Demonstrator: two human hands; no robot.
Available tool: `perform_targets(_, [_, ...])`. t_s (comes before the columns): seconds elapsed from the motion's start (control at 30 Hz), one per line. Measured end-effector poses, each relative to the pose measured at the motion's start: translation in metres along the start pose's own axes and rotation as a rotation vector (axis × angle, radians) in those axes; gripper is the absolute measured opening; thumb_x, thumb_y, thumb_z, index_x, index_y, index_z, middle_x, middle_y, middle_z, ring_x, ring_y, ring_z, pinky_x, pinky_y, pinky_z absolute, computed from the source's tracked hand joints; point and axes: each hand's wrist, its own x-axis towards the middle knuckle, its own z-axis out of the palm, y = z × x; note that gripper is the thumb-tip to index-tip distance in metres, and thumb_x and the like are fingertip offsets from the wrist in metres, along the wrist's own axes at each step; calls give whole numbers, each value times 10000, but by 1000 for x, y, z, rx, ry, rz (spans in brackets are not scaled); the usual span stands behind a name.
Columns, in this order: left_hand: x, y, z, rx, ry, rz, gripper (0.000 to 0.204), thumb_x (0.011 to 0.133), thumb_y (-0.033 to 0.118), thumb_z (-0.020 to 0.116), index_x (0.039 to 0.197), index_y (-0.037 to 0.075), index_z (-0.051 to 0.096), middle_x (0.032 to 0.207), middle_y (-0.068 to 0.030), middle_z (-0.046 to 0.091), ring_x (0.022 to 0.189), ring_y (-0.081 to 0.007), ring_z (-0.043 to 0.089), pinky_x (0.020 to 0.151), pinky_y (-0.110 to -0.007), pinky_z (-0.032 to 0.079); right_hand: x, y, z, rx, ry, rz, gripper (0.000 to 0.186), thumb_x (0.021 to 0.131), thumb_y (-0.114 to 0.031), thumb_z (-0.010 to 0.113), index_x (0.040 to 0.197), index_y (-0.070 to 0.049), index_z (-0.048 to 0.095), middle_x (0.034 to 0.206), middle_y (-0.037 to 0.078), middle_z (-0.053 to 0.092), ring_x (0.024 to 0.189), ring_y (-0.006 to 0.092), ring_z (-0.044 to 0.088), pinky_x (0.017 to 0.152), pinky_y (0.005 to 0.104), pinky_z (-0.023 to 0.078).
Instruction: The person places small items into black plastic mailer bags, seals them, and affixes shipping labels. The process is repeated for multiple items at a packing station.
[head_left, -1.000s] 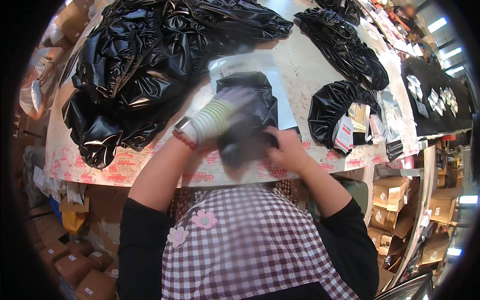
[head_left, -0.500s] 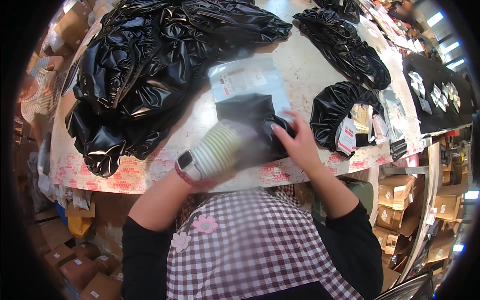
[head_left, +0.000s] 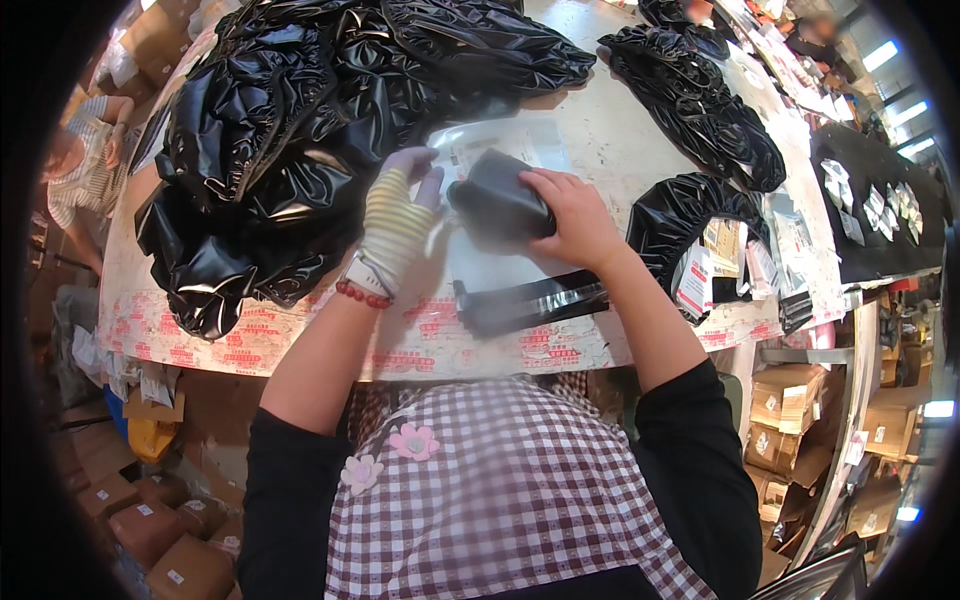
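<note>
A folded bundle of glossy black material (head_left: 497, 205), slightly blurred, is gripped from its right side by my right hand (head_left: 578, 215), thumb below and fingers over the top. To its left, my left hand (head_left: 403, 200) wears a striped yellow-green and white glove with bare-looking fingertips. Its fingers are apart and hold nothing. Under the bundle lies a pale plastic mailing bag (head_left: 475, 270) with a printed label at its far end, partly covered. A black strip (head_left: 535, 308), which looks like the bag's edge, stretches along its near end below my right wrist.
A large heap of shiny black elasticated covers (head_left: 270, 150) fills the table's left. More gathered black covers (head_left: 700, 110) lie at the right, one ring-shaped (head_left: 665, 225) around cards and packets. Cardboard boxes (head_left: 190, 565) stand below the table; another person (head_left: 85, 165) is at the far left.
The black bundle is folded smaller and has come up over the bag, whose near part and black strip now show. My left hand has moved left and away from the bundle.
</note>
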Motion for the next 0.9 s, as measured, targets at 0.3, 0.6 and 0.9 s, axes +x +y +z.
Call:
perform_targets(0.3, [-34,8,1,603,-358,101,312,867,207,764,1119,33,703,1087,-214,676,1011,-410,649,932,-462,525,1,-3,2,61,75,105,628,730,-171,790,1338,-114,645,1246,135,710,1128,361,663,987,431,532])
perform_targets(0.6, [-67,45,-79,1412,-363,126,494,893,168,660,1359,21,588,1330,-166,612,1138,-334,616,943,-431,516,-99,-57,-18,-326,40,46,865,615,-156,871,1432,-156,587,1470,149,573,1256,366,595,969,459,542])
perform_targets(0.9, [-68,79,23,888,-822,279,300,913,263,710,1065,15,638,1049,-167,645,959,-344,632,899,-476,517,-107,-44,-37,244,248,395,655,776,5,658,1417,-116,605,1293,166,691,1153,316,683,1002,371,537])
